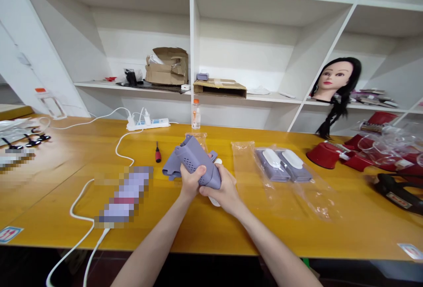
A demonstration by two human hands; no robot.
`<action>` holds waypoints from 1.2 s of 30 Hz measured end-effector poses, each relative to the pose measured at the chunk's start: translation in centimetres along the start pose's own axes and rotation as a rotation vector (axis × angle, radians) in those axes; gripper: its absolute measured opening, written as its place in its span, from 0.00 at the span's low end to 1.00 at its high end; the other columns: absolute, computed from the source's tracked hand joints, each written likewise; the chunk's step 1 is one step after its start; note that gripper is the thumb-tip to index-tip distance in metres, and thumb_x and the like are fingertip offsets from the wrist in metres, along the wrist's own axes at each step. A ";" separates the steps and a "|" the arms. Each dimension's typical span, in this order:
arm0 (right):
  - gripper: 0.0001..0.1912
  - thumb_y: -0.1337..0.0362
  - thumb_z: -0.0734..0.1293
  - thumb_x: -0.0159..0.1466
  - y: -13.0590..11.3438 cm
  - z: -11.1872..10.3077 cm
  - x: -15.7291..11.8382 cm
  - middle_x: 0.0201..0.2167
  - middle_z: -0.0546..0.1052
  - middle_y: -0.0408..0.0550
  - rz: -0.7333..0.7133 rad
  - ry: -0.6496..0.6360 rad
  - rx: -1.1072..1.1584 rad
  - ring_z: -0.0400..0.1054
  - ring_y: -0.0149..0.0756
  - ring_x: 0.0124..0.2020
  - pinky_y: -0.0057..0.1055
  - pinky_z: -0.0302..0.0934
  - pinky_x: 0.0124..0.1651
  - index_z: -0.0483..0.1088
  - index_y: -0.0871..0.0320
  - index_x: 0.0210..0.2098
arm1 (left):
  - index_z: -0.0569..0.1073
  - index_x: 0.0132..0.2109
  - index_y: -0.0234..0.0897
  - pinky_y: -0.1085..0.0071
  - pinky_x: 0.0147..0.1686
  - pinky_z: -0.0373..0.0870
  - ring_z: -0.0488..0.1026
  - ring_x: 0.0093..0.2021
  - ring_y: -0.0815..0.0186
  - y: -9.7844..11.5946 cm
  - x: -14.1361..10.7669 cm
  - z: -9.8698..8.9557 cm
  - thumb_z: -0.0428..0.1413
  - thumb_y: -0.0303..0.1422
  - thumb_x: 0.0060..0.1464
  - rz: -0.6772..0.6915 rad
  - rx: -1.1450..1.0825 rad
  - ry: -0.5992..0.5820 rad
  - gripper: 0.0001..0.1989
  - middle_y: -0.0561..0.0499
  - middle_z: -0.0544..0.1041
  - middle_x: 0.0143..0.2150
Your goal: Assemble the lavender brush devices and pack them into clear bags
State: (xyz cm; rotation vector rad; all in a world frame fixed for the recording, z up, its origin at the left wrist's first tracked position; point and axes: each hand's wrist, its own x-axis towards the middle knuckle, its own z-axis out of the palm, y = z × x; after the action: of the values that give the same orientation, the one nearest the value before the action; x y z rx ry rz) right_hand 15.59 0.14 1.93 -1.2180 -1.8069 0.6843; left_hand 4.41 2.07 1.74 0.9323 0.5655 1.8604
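Both of my hands are closed around a purple-grey plastic housing (194,159), tilted above the table, with rows of small vent holes in its face. My left hand (191,183) grips its lower left side, thumb across the front. My right hand (225,191) wraps its lower right end. Behind it, partly hidden, a similar purple-grey plastic part (172,163) lies on the table. White pieces show beside and below my right hand, mostly covered. A red-handled screwdriver (158,154) lies to the left of the housing.
Two purple-grey units with white oval pads (272,159) lie in clear bags on the right. Left are a blurred-out phone-like object (125,199), white cables and a power strip (148,123). A bottle (196,115) stands at the back; red parts (325,155) sit right.
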 end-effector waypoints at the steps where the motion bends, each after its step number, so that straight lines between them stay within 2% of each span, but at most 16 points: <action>1: 0.36 0.58 0.73 0.45 -0.1 -0.2 0.0 0.42 0.71 0.49 0.001 -0.030 0.008 0.66 0.41 0.42 0.37 0.59 0.45 0.59 0.58 0.51 | 0.66 0.51 0.34 0.61 0.42 0.70 0.76 0.39 0.57 0.0 0.1 -0.1 0.61 0.32 0.40 0.026 0.028 -0.032 0.28 0.45 0.78 0.35; 4: 0.41 0.56 0.74 0.43 -0.2 -1.0 0.3 0.46 0.69 0.49 0.010 -0.109 0.007 0.64 0.42 0.46 0.36 0.59 0.46 0.57 0.57 0.53 | 0.67 0.50 0.35 0.60 0.44 0.70 0.75 0.40 0.56 -0.2 0.3 -0.4 0.61 0.33 0.40 0.047 0.068 -0.115 0.27 0.45 0.78 0.36; 7: 0.45 0.57 0.75 0.38 -0.2 -1.4 0.7 0.44 0.70 0.47 0.065 -0.129 -0.026 0.64 0.42 0.45 0.36 0.59 0.45 0.58 0.55 0.54 | 0.67 0.49 0.35 0.59 0.45 0.69 0.75 0.41 0.57 -0.5 0.3 -0.3 0.60 0.34 0.40 0.024 0.073 -0.144 0.25 0.46 0.78 0.37; 9: 0.43 0.58 0.76 0.37 -0.2 -1.4 0.9 0.41 0.71 0.46 0.098 -0.144 -0.033 0.65 0.41 0.42 0.35 0.59 0.42 0.61 0.55 0.51 | 0.68 0.47 0.35 0.59 0.45 0.68 0.74 0.41 0.56 -0.7 0.1 -0.2 0.61 0.34 0.39 0.003 0.092 -0.161 0.24 0.45 0.77 0.37; 12: 0.32 0.59 0.75 0.39 0.0 -1.1 0.7 0.35 0.71 0.43 0.138 -0.180 -0.013 0.66 0.38 0.37 0.33 0.59 0.37 0.65 0.56 0.43 | 0.69 0.44 0.34 0.60 0.44 0.69 0.74 0.41 0.56 -0.9 -0.2 -0.1 0.62 0.32 0.36 -0.050 0.117 -0.178 0.24 0.45 0.78 0.37; 15: 0.28 0.59 0.75 0.38 0.7 -1.4 0.1 0.30 0.70 0.40 0.131 -0.134 -0.030 0.64 0.34 0.32 0.29 0.57 0.33 0.65 0.56 0.38 | 0.70 0.42 0.35 0.61 0.43 0.69 0.75 0.38 0.58 -0.1 0.9 -0.9 0.63 0.30 0.32 -0.107 0.016 0.007 0.24 0.48 0.77 0.34; 16: 0.27 0.60 0.74 0.38 1.1 -1.6 -0.2 0.29 0.70 0.39 0.124 -0.091 -0.053 0.63 0.33 0.30 0.28 0.57 0.32 0.64 0.56 0.37 | 0.70 0.42 0.36 0.63 0.41 0.69 0.75 0.36 0.60 0.4 1.6 -1.3 0.62 0.31 0.33 -0.069 -0.073 0.210 0.23 0.50 0.77 0.32; 17: 0.26 0.60 0.74 0.39 1.5 -1.9 -0.3 0.29 0.69 0.38 0.116 -0.041 -0.075 0.63 0.32 0.29 0.28 0.56 0.31 0.64 0.56 0.36 | 0.70 0.41 0.37 0.64 0.38 0.70 0.75 0.33 0.62 1.0 2.4 -1.9 0.60 0.35 0.36 -0.044 -0.102 0.298 0.21 0.52 0.76 0.30; 19: 0.25 0.60 0.74 0.41 2.2 -2.5 -0.4 0.29 0.70 0.38 0.108 0.038 -0.098 0.62 0.32 0.29 0.28 0.56 0.32 0.62 0.56 0.36 | 0.70 0.40 0.37 0.65 0.37 0.70 0.74 0.31 0.65 2.0 3.9 -3.1 0.55 0.40 0.41 -0.023 -0.132 0.369 0.18 0.53 0.75 0.30; 20: 0.25 0.60 0.73 0.41 2.5 -2.8 -0.3 0.30 0.70 0.39 0.108 0.050 -0.095 0.63 0.32 0.30 0.28 0.56 0.33 0.62 0.56 0.36 | 0.70 0.40 0.37 0.66 0.37 0.71 0.74 0.31 0.65 2.3 4.5 -3.6 0.55 0.38 0.41 -0.029 -0.146 0.384 0.17 0.54 0.75 0.30; 23: 0.28 0.58 0.73 0.42 3.0 -3.0 0.4 0.35 0.71 0.42 0.102 0.004 -0.061 0.65 0.35 0.35 0.31 0.58 0.39 0.62 0.55 0.40 | 0.72 0.38 0.37 0.65 0.36 0.71 0.75 0.31 0.63 2.2 5.0 -4.2 0.57 0.37 0.41 -0.101 -0.221 0.326 0.15 0.53 0.76 0.29; 26: 0.39 0.58 0.74 0.40 3.5 -2.9 1.0 0.44 0.69 0.46 0.092 -0.034 -0.018 0.64 0.39 0.44 0.35 0.56 0.48 0.59 0.55 0.49 | 0.72 0.38 0.36 0.66 0.36 0.72 0.76 0.31 0.62 1.3 4.4 -3.8 0.58 0.36 0.40 -0.178 -0.234 0.242 0.15 0.51 0.77 0.30; 28: 0.41 0.57 0.74 0.40 3.9 -2.9 1.2 0.45 0.69 0.47 0.122 -0.030 0.022 0.64 0.40 0.45 0.36 0.56 0.49 0.58 0.56 0.51 | 0.72 0.37 0.35 0.65 0.36 0.73 0.76 0.30 0.62 1.0 4.0 -3.4 0.59 0.36 0.40 -0.221 -0.229 0.253 0.14 0.51 0.77 0.30; 33: 0.34 0.48 0.69 0.47 4.4 -4.2 2.3 0.36 0.72 0.47 0.244 0.070 0.058 0.66 0.39 0.36 0.33 0.59 0.40 0.61 0.59 0.48 | 0.72 0.42 0.34 0.62 0.34 0.73 0.76 0.32 0.58 1.2 3.5 -2.9 0.50 0.46 0.49 -0.281 -0.245 0.234 0.21 0.47 0.78 0.32; 36: 0.30 0.44 0.66 0.50 4.4 -5.3 3.9 0.33 0.73 0.48 0.287 0.087 -0.085 0.67 0.39 0.34 0.32 0.58 0.36 0.65 0.60 0.42 | 0.71 0.42 0.35 0.63 0.34 0.73 0.76 0.31 0.60 1.4 3.5 -2.7 0.50 0.42 0.50 -0.357 -0.227 0.208 0.17 0.48 0.77 0.31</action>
State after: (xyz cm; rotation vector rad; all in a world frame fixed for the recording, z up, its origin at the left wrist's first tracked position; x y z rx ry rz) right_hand 21.51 5.35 2.37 -1.5598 -1.6200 0.7068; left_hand 0.61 4.59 2.34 0.4564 0.5890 1.6620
